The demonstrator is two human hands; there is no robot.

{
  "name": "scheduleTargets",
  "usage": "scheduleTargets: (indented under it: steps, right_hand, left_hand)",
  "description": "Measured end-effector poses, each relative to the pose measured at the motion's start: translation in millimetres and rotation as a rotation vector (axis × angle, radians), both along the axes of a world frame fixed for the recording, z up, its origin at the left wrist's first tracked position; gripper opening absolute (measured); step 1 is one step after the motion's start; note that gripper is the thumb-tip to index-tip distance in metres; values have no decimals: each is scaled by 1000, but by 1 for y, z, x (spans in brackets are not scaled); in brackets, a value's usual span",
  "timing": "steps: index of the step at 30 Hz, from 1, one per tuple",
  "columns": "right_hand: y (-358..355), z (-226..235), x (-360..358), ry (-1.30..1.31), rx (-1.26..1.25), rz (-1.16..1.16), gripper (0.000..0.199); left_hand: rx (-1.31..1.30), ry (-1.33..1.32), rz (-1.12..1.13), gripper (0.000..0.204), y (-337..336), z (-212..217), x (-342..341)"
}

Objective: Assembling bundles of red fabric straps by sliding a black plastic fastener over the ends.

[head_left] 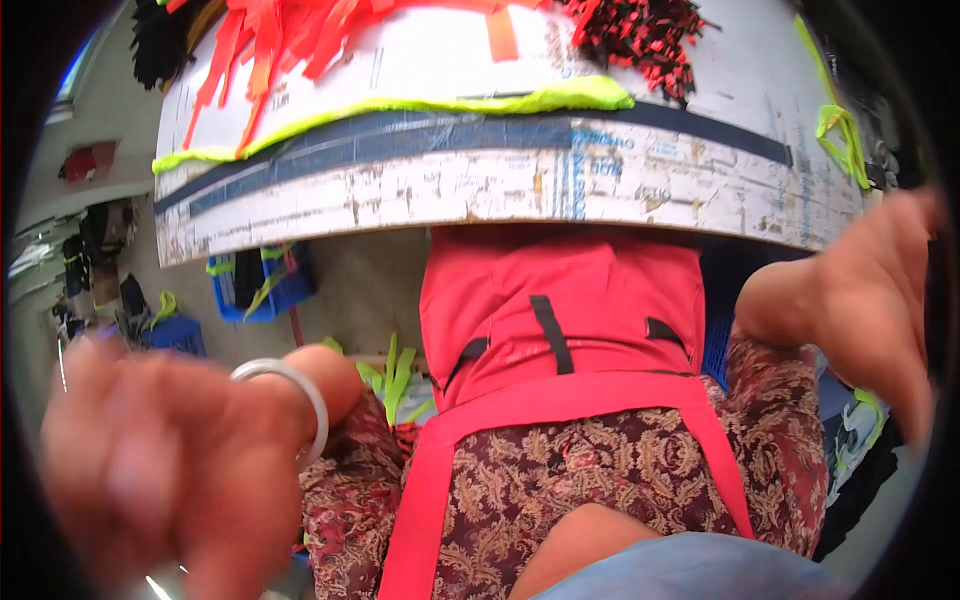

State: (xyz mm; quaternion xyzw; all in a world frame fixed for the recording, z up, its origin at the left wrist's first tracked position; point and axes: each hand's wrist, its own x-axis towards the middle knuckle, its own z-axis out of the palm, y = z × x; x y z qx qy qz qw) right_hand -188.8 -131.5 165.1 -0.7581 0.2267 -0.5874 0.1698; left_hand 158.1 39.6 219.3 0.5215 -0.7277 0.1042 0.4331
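My left hand (170, 470) is raised at the lower left, close to the camera and smeared by motion. A white bangle (290, 385) circles its wrist. Its fingers are too blurred to read, and no object shows in it. At the right rim, my right hand (875, 300) is also lifted and blurred. Its thumb and fingers look spread apart, with nothing visible between them. Between the hands, a pinkish-red fabric piece (500, 290) with black straps lies over my lap. A red band (575, 405) runs from it across my patterned clothing (560, 480).
Ahead stands a worn white worktable (400, 195) with dark tape along its front. On it lie a neon-yellow strip (450, 103), orange-red strips (265, 50) and a black-and-red heap of scraps (645, 40). A blue crate (262, 300) sits below at left, near yellow-green scraps (398, 380).
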Motion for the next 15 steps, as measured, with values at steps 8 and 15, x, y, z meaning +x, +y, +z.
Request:
scheduleTargets:
  steps: [8,15]
  right_hand:
    - [0,4,-80,-38,-111,77,42]
    - [26,85,-72,-179,-576,54,44]
  left_hand:
    - [-18,67,19,22,53,16,68]
    - [-387,-13,-84,23,71,77,74]
